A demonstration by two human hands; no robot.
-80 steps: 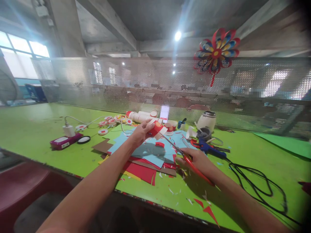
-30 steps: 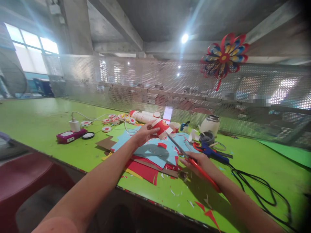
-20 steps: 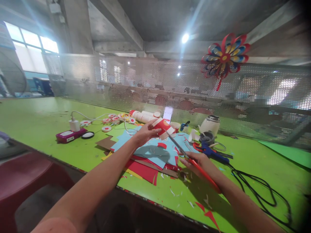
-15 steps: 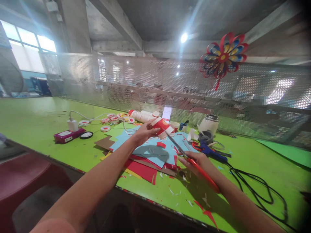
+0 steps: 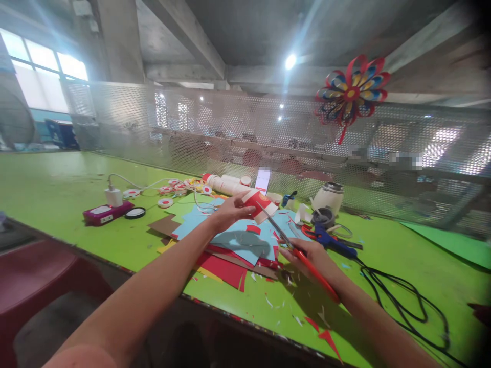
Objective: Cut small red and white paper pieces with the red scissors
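Your left hand is gripping the light, crushable red-and-white paper cup by its side, while your right hand is closing around the red-handled scissors.

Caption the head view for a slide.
Left hand holds a red paper cup; right hand cuts it with red scissors.

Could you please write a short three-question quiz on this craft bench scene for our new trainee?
1. Which hand holds the red and white paper cup?
2. True or false: the red-handled scissors lie untouched on the green table.
3. What colour is the glue gun beside the right hand?

Key: 1. The left hand. 2. False; the right hand grips them, blades at the cup. 3. Blue.
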